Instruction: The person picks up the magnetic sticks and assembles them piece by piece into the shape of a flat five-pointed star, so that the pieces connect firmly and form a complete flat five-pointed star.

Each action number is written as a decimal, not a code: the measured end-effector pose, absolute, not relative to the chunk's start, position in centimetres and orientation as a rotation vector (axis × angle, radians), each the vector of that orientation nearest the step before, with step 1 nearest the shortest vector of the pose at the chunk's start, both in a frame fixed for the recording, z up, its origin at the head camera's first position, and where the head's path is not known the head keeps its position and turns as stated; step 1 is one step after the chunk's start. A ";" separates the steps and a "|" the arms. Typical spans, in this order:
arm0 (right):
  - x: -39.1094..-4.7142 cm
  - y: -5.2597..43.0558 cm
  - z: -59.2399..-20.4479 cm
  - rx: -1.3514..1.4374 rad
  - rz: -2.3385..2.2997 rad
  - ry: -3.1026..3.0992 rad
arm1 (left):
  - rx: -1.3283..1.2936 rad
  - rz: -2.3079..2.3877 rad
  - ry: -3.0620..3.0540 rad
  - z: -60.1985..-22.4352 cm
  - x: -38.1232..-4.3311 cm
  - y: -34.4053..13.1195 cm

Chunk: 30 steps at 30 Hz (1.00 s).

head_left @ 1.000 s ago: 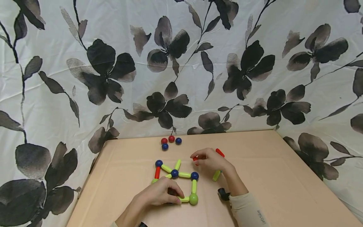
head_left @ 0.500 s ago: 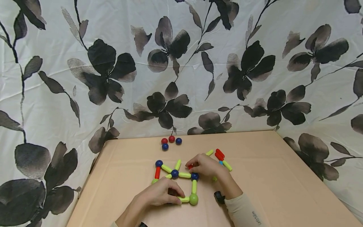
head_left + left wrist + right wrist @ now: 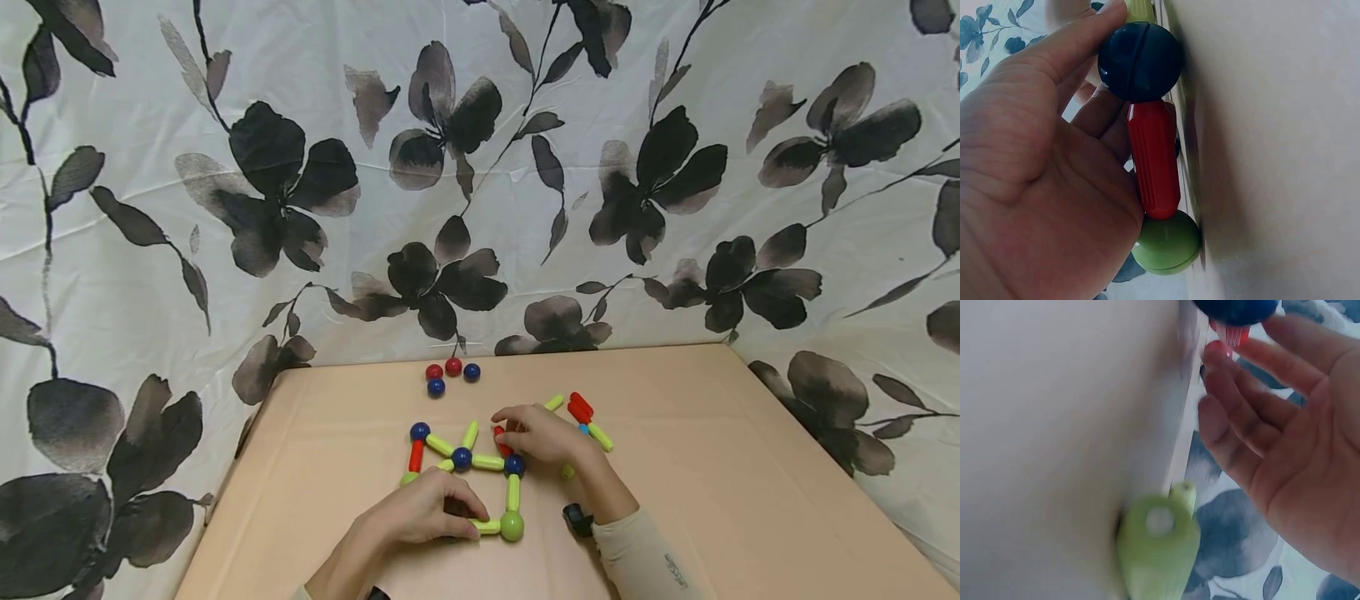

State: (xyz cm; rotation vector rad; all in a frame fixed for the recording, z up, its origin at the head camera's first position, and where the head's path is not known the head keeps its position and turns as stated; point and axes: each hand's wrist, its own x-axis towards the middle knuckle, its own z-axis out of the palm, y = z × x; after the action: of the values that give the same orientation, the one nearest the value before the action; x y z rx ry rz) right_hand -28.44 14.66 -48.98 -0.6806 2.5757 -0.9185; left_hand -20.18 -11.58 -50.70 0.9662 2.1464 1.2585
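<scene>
Pinching a lime rod point(image 3: 489, 527) with thumb and forefinger: my left hand point(image 3: 429, 508), fingers curled, just beside a green ball point(image 3: 512, 527). My right hand point(image 3: 551, 435) half open, thumb and forefinger about a red rod point(image 3: 506, 450), its near end at a blue ball point(image 3: 514, 465); cannot tell whether I grip it or only touch. By my left palm, a second red rod point(image 3: 1155, 162) joins a dark ball point(image 3: 1141, 61) to another green ball point(image 3: 1167, 245). Past my right hand, loose rods point(image 3: 581, 408); near the far edge, red and blue balls point(image 3: 453, 367) on tan tabletop point(image 3: 675, 392).
</scene>
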 end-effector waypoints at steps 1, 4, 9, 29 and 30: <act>-28.6 14.4 -49.0 -0.679 -0.926 2.589 | 0.968 1.256 2.150 -50.7 -20.2 -11.6; -29.0 13.6 -49.3 -0.706 -0.993 2.603 | 0.976 1.251 2.161 -50.7 -20.2 -11.6; -29.9 12.2 -50.1 -0.730 -1.208 2.452 | 0.995 1.249 2.164 -50.7 -20.3 -11.5; -30.8 11.6 -50.9 -0.715 -1.273 2.409 | 0.995 1.242 2.172 -50.7 -20.2 -11.7; -30.8 11.6 -50.9 -0.706 -1.274 2.409 | 0.995 1.243 2.172 -50.7 -20.2 -11.7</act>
State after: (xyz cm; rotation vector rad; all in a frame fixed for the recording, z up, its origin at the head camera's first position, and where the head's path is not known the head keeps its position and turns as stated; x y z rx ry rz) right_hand -30.84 11.58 -50.86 -0.7061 2.4088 -1.2745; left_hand -20.22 -11.67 -50.68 0.9948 2.1722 1.2426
